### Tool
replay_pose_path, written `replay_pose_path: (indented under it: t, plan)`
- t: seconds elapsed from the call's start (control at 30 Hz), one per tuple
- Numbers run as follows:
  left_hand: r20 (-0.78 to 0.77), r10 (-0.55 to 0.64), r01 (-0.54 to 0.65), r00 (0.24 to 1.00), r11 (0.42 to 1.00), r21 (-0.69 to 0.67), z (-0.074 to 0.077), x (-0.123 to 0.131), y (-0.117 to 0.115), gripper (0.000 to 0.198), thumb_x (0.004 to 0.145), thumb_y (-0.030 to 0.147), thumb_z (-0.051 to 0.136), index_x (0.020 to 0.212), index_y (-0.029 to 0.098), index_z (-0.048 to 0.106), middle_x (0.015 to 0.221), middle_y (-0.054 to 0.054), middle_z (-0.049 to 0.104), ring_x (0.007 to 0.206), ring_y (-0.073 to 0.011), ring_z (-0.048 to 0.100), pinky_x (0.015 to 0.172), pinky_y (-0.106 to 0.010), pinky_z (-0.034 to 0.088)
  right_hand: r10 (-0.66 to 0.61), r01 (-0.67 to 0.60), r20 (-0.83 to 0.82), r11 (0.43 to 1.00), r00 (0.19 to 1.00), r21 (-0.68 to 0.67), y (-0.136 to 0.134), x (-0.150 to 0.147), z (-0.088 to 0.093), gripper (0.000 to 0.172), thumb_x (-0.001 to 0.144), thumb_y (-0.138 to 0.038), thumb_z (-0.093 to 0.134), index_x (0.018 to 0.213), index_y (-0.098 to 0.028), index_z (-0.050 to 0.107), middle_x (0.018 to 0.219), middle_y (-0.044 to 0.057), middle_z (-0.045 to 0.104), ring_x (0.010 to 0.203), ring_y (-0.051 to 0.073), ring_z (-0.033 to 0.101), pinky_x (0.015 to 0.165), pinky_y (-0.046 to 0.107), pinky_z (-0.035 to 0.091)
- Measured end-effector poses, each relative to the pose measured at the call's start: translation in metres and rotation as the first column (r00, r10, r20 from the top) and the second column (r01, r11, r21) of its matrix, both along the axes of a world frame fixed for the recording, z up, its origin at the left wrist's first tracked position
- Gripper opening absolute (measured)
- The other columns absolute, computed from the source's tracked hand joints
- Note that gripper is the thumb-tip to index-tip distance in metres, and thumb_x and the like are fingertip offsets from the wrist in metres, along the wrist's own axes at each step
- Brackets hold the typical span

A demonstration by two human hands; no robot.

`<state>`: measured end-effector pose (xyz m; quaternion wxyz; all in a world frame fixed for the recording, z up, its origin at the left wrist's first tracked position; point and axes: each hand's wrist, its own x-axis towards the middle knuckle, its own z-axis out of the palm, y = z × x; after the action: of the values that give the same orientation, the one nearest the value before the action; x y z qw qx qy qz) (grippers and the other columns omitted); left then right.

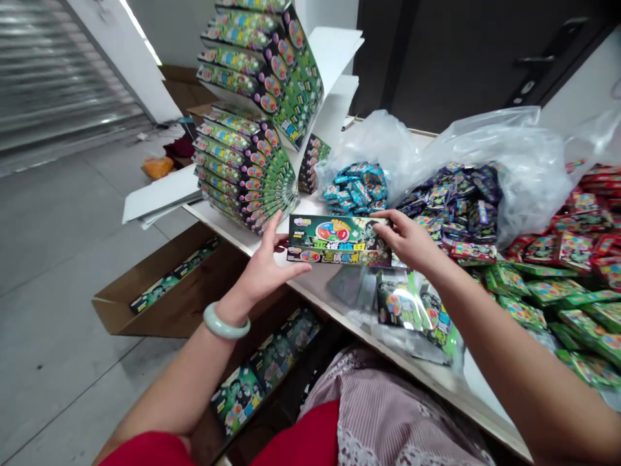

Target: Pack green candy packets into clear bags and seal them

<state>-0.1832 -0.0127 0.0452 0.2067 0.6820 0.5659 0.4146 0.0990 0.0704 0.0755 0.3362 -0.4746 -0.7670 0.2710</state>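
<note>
Fingers of right hand point(410, 238) are pinched on right end of long green-and-black printed cardboard box point(334, 238); left hand's point(259, 272) are spread around left end, firmness cannot be told. Box is held over pale tabletop point(317, 285), apparently so both ends are steadied.
</note>
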Motion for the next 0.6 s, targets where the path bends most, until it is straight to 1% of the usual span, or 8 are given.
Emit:
replay_pose_path:
  t: [0.07, 0.13, 0.23, 0.27, 0.33, 0.43, 0.5, 0.6]
  plan:
    - [-0.264, 0.054, -0.042, 0.963, 0.998, 0.051, 0.024, 0.0, 0.006, 0.117, 0.062, 0.058, 0.079, 0.152, 0.026, 0.011, 0.133, -0.017, 0.05, 0.121, -0.0362, 0.05, 0.102, -0.053, 0.04, 0.063, -0.054, 0.089, 0.994, 0.994, -0.09, 0.022, 0.0, 0.021, 0.026, 0.087, -0.032, 0.055, 0.108, -0.02, 0.066, 0.098, 0.006, 0.072, 0.09, 0.022, 0.066, 0.085, 0.037, 0.05]
    - [-0.492, 0.105, -0.048, 0.864, 0.991, 0.127, 0.041, 0.005, 0.016, 0.114, 0.059, 0.062, 0.079, 0.15, 0.026, 0.021, 0.146, -0.018, 0.035, 0.134, -0.0429, 0.032, 0.108, -0.06, 0.029, 0.11, -0.093, 0.117, 0.986, 0.987, -0.141, 0.039, -0.001, 0.03, 0.024, 0.087, -0.03, 0.054, 0.105, -0.02, 0.066, 0.1, 0.005, 0.072, 0.093, 0.021, 0.065, 0.085, 0.034, 0.049]
    - [-0.684, 0.025, 0.106, 0.729, 0.983, 0.15, 0.053, 0.018, 0.032, 0.111, 0.061, 0.063, 0.077, 0.149, 0.024, 0.021, 0.156, -0.018, 0.018, 0.143, -0.0442, 0.013, 0.113, -0.061, 0.016, 0.126, -0.11, 0.079, 0.977, 0.989, -0.181, 0.054, -0.002, 0.028, 0.023, 0.087, -0.029, 0.054, 0.105, -0.02, 0.066, 0.101, 0.006, 0.072, 0.095, 0.022, 0.065, 0.087, 0.036, 0.05]
    - [-0.719, -0.013, 0.159, 0.695, 0.978, 0.136, 0.053, 0.023, 0.037, 0.112, 0.062, 0.061, 0.077, 0.15, 0.023, 0.019, 0.156, -0.018, 0.02, 0.144, -0.0429, 0.013, 0.114, -0.06, 0.014, 0.124, -0.11, 0.064, 0.976, 0.99, -0.188, 0.057, -0.003, 0.027, 0.023, 0.087, -0.029, 0.055, 0.105, -0.02, 0.067, 0.102, 0.007, 0.072, 0.096, 0.023, 0.065, 0.088, 0.038, 0.05]
    - [-0.757, -0.036, 0.2, 0.652, 0.972, 0.125, 0.054, 0.03, 0.046, 0.11, 0.064, 0.054, 0.078, 0.15, 0.021, 0.017, 0.15, -0.018, 0.032, 0.14, -0.0402, 0.025, 0.114, -0.058, 0.018, 0.109, -0.1, 0.038, 0.979, 0.993, -0.18, 0.059, -0.007, 0.025, 0.023, 0.087, -0.027, 0.056, 0.105, -0.019, 0.067, 0.106, 0.009, 0.071, 0.1, 0.025, 0.064, 0.093, 0.041, 0.048]
    - [-0.768, -0.003, 0.173, 0.64, 0.975, 0.14, 0.056, 0.028, 0.058, 0.096, 0.066, 0.042, 0.075, 0.146, 0.018, 0.026, 0.138, -0.017, 0.046, 0.129, -0.036, 0.043, 0.108, -0.05, 0.032, 0.042, -0.047, -0.045, 0.991, 0.998, -0.127, 0.053, -0.003, 0.028, 0.037, 0.086, -0.027, 0.059, 0.122, -0.021, 0.06, 0.129, 0.01, 0.061, 0.112, 0.025, 0.06, 0.1, 0.042, 0.044]
    - [-0.765, -0.001, 0.176, 0.644, 0.973, 0.147, 0.062, 0.021, 0.059, 0.09, 0.066, 0.041, 0.073, 0.143, 0.018, 0.031, 0.135, -0.016, 0.05, 0.123, -0.0349, 0.047, 0.103, -0.047, 0.039, 0.004, -0.024, -0.218, 0.996, 0.976, -0.089, 0.038, 0.015, 0.027, 0.047, 0.085, -0.027, 0.061, 0.131, -0.022, 0.053, 0.138, 0.011, 0.055, 0.116, 0.023, 0.058, 0.1, 0.042, 0.044]
    - [-0.731, -0.021, 0.201, 0.682, 0.966, 0.161, 0.074, 0.019, 0.05, 0.082, 0.067, 0.042, 0.074, 0.138, 0.02, 0.039, 0.129, -0.014, 0.055, 0.116, -0.0347, 0.054, 0.096, -0.048, 0.045, 0.015, -0.052, -0.452, 0.996, 0.892, -0.069, -0.008, 0.073, 0.013, 0.036, 0.085, -0.033, 0.059, 0.119, -0.02, 0.062, 0.12, 0.01, 0.066, 0.106, 0.021, 0.063, 0.094, 0.039, 0.049]
